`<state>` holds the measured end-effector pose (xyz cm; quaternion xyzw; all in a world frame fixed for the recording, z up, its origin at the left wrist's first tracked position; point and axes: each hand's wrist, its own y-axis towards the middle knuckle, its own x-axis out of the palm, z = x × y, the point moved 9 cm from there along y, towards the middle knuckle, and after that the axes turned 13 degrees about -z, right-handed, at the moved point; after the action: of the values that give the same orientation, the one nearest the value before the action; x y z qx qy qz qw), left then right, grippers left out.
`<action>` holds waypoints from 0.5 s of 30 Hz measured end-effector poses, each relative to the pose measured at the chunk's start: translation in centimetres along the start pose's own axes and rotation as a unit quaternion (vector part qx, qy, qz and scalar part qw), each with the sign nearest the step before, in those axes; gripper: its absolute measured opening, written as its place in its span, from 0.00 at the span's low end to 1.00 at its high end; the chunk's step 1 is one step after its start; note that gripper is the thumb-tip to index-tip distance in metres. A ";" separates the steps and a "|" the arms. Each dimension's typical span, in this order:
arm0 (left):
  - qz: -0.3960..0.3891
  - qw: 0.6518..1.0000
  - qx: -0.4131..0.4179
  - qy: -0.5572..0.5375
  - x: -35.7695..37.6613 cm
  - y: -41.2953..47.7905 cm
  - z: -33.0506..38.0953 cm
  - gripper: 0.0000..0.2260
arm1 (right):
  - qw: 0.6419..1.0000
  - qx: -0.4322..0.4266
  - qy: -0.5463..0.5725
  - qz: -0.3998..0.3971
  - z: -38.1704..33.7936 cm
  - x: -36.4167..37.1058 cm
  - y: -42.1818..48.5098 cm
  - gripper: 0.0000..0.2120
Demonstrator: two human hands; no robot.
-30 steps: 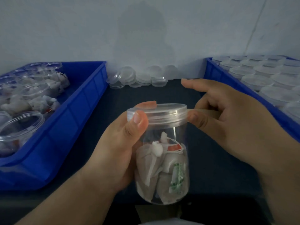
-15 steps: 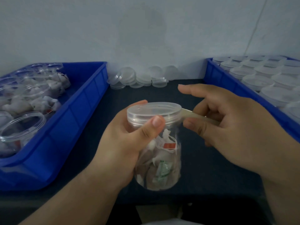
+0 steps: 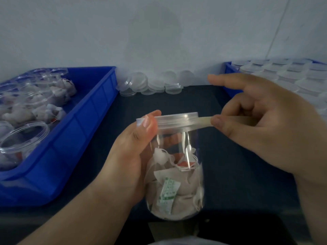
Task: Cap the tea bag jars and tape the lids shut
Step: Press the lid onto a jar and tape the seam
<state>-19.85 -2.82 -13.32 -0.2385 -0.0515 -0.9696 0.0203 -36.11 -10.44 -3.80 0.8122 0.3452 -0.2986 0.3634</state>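
Jar (image 3: 177, 147) upright again — tea bags (image 3: 184, 190) inside

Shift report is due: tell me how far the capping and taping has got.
Done: the right bin holds rows of capped jars; tape on them cannot be made out. In hand: the left hand grips a lidded jar while the right hand pinches a tape strip laid along the lid. Left: uncapped jars in the left bin, loose lids by the wall.
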 end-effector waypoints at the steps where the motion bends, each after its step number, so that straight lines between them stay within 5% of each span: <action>1: -0.002 1.000 0.006 -0.009 0.2 0.0 0.0 0.51 | 1.000 0.003 -0.004 0.002 0.0 0.1 0.0 0.25; 15: -0.043 0.996 0.009 0.080 -0.4 0.0 0.2 0.39 | 0.998 0.034 -0.040 -0.026 0.4 2.2 0.6 0.28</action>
<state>-19.43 -2.82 -13.37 -0.1577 -0.0686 -0.9850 -0.0150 -34.45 -10.32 -5.36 0.8022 0.3413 -0.3513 0.3413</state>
